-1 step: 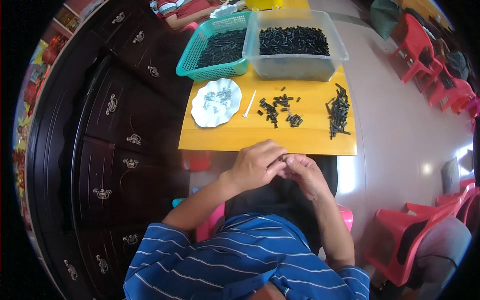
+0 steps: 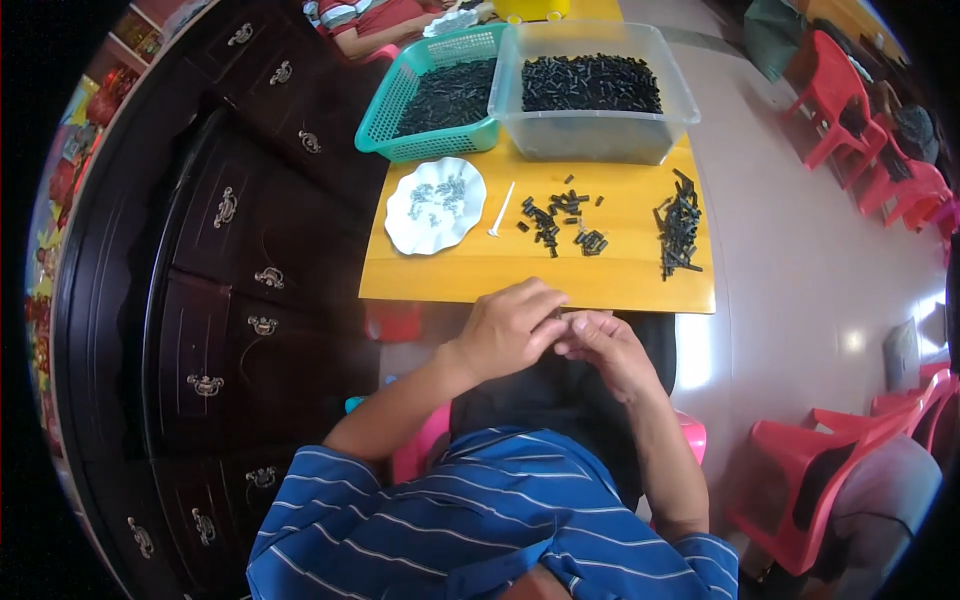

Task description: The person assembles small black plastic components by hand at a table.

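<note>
My left hand (image 2: pixel 515 322) and my right hand (image 2: pixel 603 350) meet just off the near edge of the yellow table (image 2: pixel 450 280). Both have their fingers curled and pinched, tips close together. A small dark bit seems to show between them, too small and covered to name. Beyond lie a loose group of short black tube pieces (image 2: pixel 545 222) and, to the right, a pile of longer black pieces (image 2: pixel 680 235). A white wavy-rimmed plate (image 2: pixel 410 232) holds many tiny clear pieces. Beside it lies a thin white stick-like tool (image 2: pixel 503 208).
At the table's far part stand a green perforated basket (image 2: pixel 375 140) and a clear plastic bin (image 2: pixel 600 140), both holding many black pieces. A dark wooden cabinet (image 2: pixel 240 330) lines the left. Red plastic chairs (image 2: pixel 790 480) stand right. Another person's arm (image 2: pixel 375 40) shows at the far left.
</note>
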Demonstrator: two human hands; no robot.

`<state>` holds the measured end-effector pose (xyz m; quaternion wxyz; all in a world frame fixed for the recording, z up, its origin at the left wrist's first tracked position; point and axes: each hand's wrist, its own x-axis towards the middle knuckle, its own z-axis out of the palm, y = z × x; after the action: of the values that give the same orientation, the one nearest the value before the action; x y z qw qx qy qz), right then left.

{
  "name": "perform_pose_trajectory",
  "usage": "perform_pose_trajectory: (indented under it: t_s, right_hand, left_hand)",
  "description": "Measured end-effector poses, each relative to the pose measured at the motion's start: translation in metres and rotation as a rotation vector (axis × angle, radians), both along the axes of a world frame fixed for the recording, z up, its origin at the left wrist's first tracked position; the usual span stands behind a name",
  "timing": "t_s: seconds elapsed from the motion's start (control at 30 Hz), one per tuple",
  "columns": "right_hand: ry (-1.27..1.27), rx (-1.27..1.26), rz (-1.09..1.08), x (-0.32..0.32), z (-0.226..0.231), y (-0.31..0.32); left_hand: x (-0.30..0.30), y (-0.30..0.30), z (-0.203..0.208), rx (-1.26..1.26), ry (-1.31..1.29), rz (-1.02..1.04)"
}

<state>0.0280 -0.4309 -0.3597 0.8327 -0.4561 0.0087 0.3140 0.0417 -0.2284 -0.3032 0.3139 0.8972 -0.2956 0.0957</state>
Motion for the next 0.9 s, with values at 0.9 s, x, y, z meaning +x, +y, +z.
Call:
perform_pose_trajectory:
  t_s: [0.9]
  right_hand:
    - [-0.104,-0.101,-0.022,0.001,0.003,0.001]
  left_hand:
    - [0.107,0.064,-0.006,0.047,0.054,0.214]
